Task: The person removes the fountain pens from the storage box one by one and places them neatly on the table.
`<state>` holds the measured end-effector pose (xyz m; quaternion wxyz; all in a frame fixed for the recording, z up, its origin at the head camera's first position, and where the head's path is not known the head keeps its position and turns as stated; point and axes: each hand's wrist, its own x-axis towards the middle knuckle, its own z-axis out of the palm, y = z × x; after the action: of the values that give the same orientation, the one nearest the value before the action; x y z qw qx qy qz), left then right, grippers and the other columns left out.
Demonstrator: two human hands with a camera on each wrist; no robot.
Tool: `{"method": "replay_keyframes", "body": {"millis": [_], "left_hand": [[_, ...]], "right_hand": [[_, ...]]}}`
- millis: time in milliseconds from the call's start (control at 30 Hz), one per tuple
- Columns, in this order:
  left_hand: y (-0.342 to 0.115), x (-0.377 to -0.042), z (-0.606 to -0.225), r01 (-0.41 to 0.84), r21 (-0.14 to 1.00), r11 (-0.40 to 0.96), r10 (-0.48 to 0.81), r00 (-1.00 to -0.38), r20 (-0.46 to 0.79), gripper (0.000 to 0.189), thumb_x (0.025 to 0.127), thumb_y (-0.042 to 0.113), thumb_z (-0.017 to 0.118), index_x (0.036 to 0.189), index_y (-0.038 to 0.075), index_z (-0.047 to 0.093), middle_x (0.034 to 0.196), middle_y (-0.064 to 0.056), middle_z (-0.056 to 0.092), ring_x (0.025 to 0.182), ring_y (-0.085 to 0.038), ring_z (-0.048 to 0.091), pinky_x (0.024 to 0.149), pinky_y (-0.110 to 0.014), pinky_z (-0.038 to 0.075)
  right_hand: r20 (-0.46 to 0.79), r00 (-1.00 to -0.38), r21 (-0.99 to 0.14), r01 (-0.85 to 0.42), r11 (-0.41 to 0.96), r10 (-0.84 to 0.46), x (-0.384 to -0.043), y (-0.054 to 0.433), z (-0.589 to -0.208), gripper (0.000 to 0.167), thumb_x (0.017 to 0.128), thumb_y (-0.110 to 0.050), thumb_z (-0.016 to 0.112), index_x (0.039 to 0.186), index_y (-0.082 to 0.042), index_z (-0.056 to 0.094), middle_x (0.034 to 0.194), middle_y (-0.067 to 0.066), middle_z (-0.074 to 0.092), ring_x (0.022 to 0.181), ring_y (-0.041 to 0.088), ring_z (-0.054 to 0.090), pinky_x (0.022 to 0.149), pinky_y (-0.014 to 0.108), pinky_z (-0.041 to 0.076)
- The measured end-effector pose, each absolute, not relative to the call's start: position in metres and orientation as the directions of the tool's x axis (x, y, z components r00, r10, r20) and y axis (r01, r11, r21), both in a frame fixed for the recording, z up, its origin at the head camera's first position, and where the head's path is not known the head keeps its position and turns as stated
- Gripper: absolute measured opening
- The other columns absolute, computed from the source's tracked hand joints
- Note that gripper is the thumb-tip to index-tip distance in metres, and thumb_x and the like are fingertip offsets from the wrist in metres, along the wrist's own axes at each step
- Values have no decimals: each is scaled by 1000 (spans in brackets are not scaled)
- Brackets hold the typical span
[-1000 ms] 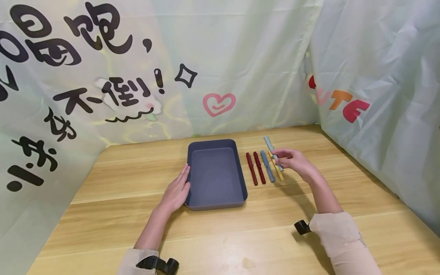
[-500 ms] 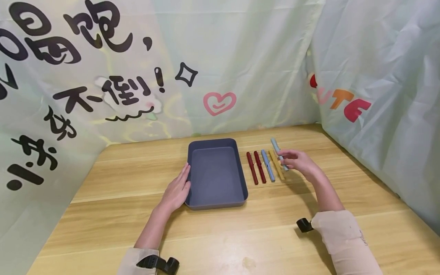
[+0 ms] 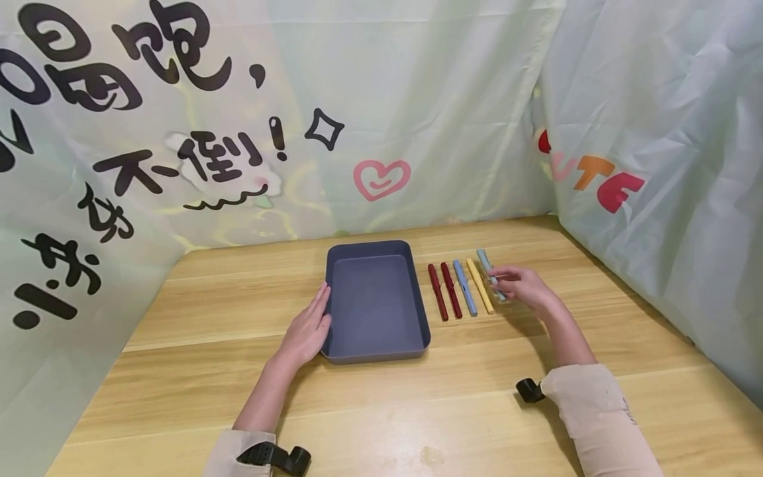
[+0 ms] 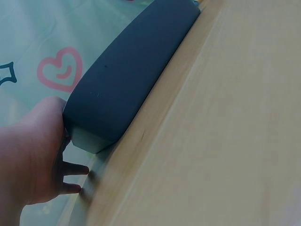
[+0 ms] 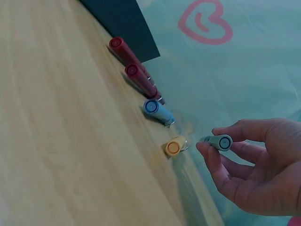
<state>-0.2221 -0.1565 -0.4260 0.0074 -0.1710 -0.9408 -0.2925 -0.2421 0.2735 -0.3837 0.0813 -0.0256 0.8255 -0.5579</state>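
Observation:
My right hand [image 3: 524, 287] pinches a pale blue-green pen [image 3: 485, 260] between thumb and fingers, at the right end of a row of pens. In the right wrist view that pen [image 5: 220, 142] points its round end at the camera, close over the table. To its left lie a yellow pen [image 3: 480, 286], a blue pen [image 3: 465, 287] and two dark red pens [image 3: 438, 292], roughly parallel. My left hand [image 3: 306, 331] rests with straight fingers against the left wall of a dark blue-grey tray [image 3: 375, 305]; the left wrist view shows the tray's outer side [image 4: 122, 70].
The wooden table [image 3: 381, 417] runs back to a printed cloth [image 3: 465, 119] hanging behind, with another cloth [image 3: 673, 199] along the right side. Black wrist cameras [image 3: 529, 391] sit at both sleeves.
My right hand has carried the pale blue-green pen rightward from over the yellow pen to beside it, and lower. The left hand and tray have stayed put.

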Motion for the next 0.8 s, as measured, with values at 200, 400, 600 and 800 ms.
{"method": "replay_keyframes", "body": {"millis": [200, 400, 600, 800], "left_hand": [[-156, -222, -426, 323, 554, 768, 317, -942, 109, 54, 98, 18, 31, 148, 6, 14, 153, -3, 6, 133, -32, 21, 104, -50, 22], [-156, -222, -426, 327, 552, 767, 314, -941, 121, 53, 98, 18, 31, 147, 6, 15, 153, -4, 7, 132, -32, 22, 103, -50, 22], [-156, -223, -428, 325, 550, 769, 315, -942, 117, 54, 98, 19, 31, 148, 7, 13, 153, -5, 6, 133, -32, 21, 104, -50, 21], [-157, -224, -430, 325, 553, 767, 314, -942, 119, 54, 98, 19, 31, 148, 7, 13, 153, -5, 6, 133, -32, 21, 104, -51, 21]], "right_hand": [[-119, -988, -915, 70, 397, -102, -244, 275, -391, 41, 91, -3, 50, 127, 14, 42, 103, 19, 56, 77, 9, 51, 65, 24, 46], [-153, -984, -917, 108, 385, -89, -247, 277, -397, 41, 92, -4, 50, 128, 13, 42, 96, 11, 54, 76, 9, 49, 65, 23, 46], [-169, -982, -918, 127, 376, -81, -248, 278, -401, 40, 93, -7, 49, 128, 12, 43, 97, 8, 54, 78, 8, 49, 66, 22, 46], [-163, -985, -909, 126, 398, -60, -248, 277, -404, 39, 93, -11, 52, 126, 11, 46, 98, 6, 57, 79, 7, 51, 67, 23, 46]]}}
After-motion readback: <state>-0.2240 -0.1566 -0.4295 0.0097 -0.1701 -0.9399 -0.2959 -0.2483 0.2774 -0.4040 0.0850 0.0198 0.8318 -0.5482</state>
